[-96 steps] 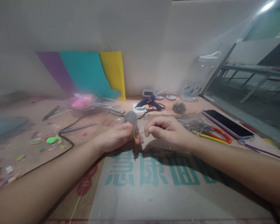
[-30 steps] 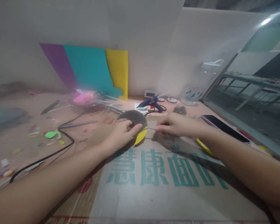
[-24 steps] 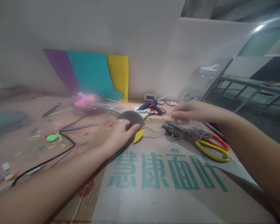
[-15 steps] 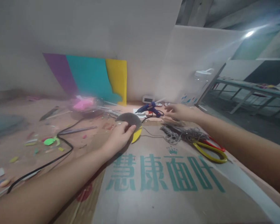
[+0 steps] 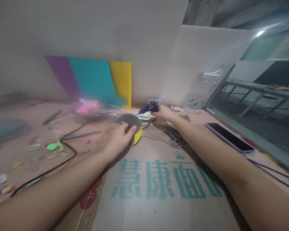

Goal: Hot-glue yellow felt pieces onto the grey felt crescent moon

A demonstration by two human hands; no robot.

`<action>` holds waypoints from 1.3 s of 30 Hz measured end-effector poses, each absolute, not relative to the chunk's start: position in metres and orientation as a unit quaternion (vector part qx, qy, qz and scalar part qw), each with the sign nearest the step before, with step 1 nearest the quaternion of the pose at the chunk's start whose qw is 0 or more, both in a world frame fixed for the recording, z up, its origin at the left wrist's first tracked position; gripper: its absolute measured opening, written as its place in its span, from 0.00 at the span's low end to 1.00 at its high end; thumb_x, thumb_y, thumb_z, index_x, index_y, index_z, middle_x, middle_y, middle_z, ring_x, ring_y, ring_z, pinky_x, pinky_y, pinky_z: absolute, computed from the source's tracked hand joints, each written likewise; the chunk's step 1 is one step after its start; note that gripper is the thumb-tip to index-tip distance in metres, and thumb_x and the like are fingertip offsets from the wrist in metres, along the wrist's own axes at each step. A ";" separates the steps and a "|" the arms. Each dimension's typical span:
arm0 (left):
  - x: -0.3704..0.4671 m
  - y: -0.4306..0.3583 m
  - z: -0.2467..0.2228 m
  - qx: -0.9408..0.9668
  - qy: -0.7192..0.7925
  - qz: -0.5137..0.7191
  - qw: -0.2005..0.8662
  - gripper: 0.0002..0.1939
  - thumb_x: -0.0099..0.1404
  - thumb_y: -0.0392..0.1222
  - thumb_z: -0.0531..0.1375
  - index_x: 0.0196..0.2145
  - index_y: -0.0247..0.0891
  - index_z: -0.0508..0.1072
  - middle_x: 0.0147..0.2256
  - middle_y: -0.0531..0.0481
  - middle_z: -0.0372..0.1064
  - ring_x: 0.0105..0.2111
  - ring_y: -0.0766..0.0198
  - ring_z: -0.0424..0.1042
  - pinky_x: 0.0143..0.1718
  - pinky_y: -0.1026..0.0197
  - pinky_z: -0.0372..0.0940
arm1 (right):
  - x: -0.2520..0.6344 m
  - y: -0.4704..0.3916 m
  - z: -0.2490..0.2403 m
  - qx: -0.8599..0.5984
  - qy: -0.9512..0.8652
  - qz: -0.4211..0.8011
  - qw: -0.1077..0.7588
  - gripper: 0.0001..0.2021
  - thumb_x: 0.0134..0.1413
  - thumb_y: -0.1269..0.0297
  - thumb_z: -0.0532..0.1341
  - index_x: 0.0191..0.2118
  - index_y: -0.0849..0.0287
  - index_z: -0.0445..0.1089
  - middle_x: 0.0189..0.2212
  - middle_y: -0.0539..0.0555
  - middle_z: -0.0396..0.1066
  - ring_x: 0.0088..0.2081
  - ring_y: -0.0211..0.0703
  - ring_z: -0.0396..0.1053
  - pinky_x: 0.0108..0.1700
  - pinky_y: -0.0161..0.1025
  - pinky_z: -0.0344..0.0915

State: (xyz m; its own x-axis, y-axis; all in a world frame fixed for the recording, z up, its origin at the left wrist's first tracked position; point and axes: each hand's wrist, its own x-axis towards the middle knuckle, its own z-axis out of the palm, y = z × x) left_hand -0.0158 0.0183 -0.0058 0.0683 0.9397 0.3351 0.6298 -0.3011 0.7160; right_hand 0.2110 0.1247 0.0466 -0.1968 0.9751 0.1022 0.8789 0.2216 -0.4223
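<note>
My left hand [image 5: 122,137] is closed on the near edge of a round grey disc [image 5: 129,120], its thumb lying on top. A yellow piece [image 5: 138,136] shows along the disc's lower right edge. Toward the back of the table, my right hand [image 5: 165,113] is wrapped round the grip of a dark blue glue gun [image 5: 148,108]. The gun's nozzle points left, just behind the disc, above a small white item [image 5: 143,116]. Tangled grey string [image 5: 174,137] lies under my right forearm.
A plastic bag with lettering [image 5: 159,208] covers the front. A phone [image 5: 230,137] and a clear bottle [image 5: 197,93] stand on the right. Coloured scraps [image 5: 52,146], a black cord [image 5: 72,149] and a pink bundle [image 5: 87,107] lie left. A coloured board [image 5: 93,77] leans on the wall.
My right hand has moved left and closed round the glue gun, lifting it slightly. The disc in my left hand has shifted a little left. The phone has come into sight.
</note>
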 end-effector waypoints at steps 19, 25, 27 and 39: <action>-0.008 0.010 -0.002 0.723 0.542 0.381 0.199 0.16 0.65 0.48 0.54 0.22 0.41 0.56 0.24 0.53 0.61 0.26 0.63 0.61 0.27 0.61 0.48 | 0.236 0.013 0.067 -0.538 -0.728 0.226 0.360 0.15 0.56 0.51 0.61 0.29 0.59 0.73 0.32 0.55 0.76 0.38 0.47 0.74 0.46 0.43 0.68; -0.005 0.003 -0.003 0.726 0.542 0.373 0.200 0.17 0.66 0.51 0.53 0.23 0.41 0.58 0.22 0.54 0.61 0.25 0.63 0.61 0.26 0.61 0.49 | 0.247 -0.016 0.038 -0.514 -0.754 0.215 0.348 0.16 0.55 0.48 0.62 0.34 0.57 0.73 0.33 0.55 0.75 0.37 0.51 0.72 0.39 0.45 0.68; -0.006 0.003 -0.003 0.726 0.542 0.373 0.199 0.18 0.66 0.52 0.53 0.23 0.41 0.58 0.22 0.53 0.61 0.25 0.63 0.61 0.27 0.61 0.49 | 0.246 -0.019 0.035 -0.497 -0.767 0.207 0.349 0.14 0.55 0.49 0.62 0.32 0.56 0.71 0.30 0.54 0.74 0.34 0.50 0.71 0.36 0.45 0.67; -0.005 0.002 -0.002 0.722 0.531 0.393 0.205 0.19 0.66 0.51 0.54 0.22 0.40 0.57 0.22 0.55 0.58 0.25 0.64 0.59 0.28 0.60 0.48 | 0.237 -0.019 0.027 -0.527 -0.774 0.165 0.310 0.13 0.49 0.52 0.63 0.26 0.55 0.65 0.22 0.50 0.66 0.25 0.44 0.66 0.27 0.40 0.64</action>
State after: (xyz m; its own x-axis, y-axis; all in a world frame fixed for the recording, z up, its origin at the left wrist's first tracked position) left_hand -0.0051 0.0018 -0.0017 0.1275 0.9277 0.3509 0.6052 -0.3531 0.7135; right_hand 0.2373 -0.0192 0.0270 -0.2513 0.9185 0.3053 0.7134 0.3890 -0.5829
